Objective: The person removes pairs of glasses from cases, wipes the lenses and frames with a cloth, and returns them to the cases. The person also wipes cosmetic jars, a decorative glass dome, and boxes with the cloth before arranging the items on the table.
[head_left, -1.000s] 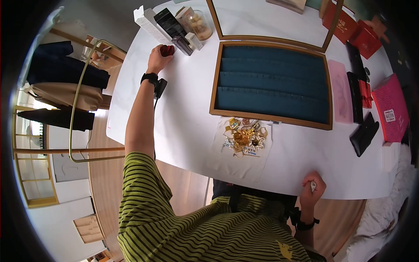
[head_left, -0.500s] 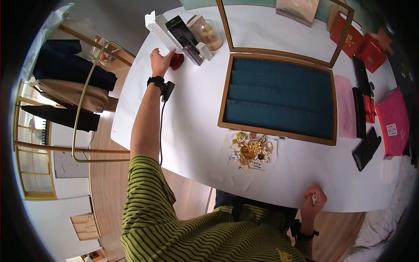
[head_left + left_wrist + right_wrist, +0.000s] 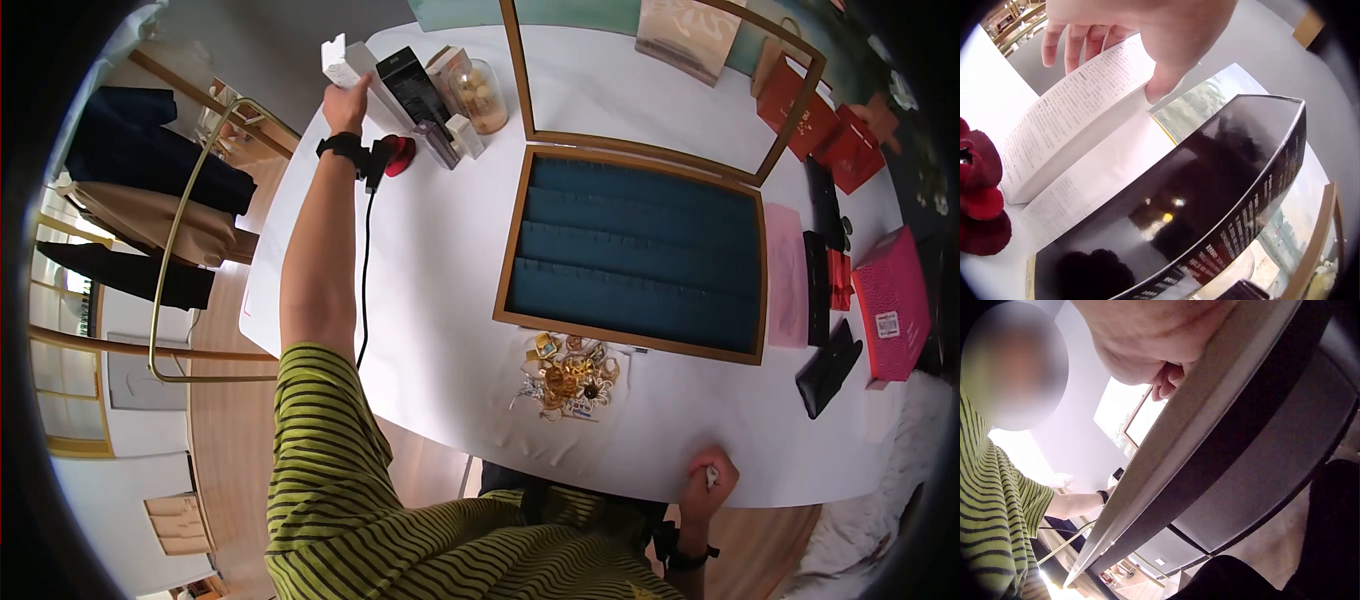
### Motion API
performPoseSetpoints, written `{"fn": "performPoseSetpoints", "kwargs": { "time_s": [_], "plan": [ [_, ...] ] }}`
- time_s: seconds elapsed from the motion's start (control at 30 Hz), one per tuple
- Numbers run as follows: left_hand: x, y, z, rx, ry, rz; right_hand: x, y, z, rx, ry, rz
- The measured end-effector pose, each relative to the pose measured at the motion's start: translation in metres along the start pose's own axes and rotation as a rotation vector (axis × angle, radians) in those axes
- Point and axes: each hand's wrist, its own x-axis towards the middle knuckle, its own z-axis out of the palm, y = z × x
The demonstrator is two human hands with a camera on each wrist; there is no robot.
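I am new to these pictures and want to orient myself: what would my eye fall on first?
First, the big wooden tray with dark teal lining, in the middle of the white table, its framed lid open behind it. Just in front of it lies a glittering heap of gold jewellery. At the far left corner, the left hand has its grip on a white box, beside a black box.

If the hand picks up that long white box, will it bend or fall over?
The white box looks like stiff cardboard, so it probably keeps its shape. It seems light, since the left hand grips it with fingertips. Being long and narrow, it could tip easily if stood upright.
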Motion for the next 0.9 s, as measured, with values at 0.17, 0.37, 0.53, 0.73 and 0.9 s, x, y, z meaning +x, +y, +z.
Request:
{"fn": "performPoseSetpoints", "kwargs": {
  "time_s": [0.17,0.37,0.53,0.73,0.9],
  "plan": [
    [-0.014,0.002,-0.040,-0.009,0.094,-0.017,0.001,-0.001,-0.001,0.001,-0.012,0.029],
    [-0.062,0.004,-0.129,-0.179,0.098,0.088,0.001,-0.001,-0.003,0.011,-0.044,-0.005],
    [-0.226,0.090,-0.206,-0.220,-0.094,0.432,0.000,0.004,-0.003,0.162,-0.005,-0.046],
    [-0.381,0.171,-0.240,-0.074,-0.606,0.531,0.013,-0.033,0.015,0.481,-0.029,-0.042],
    [-0.462,0.207,-0.222,-0.500,-1.029,0.345,0.022,-0.080,0.014,0.623,0.036,-0.140]
  ]
}}
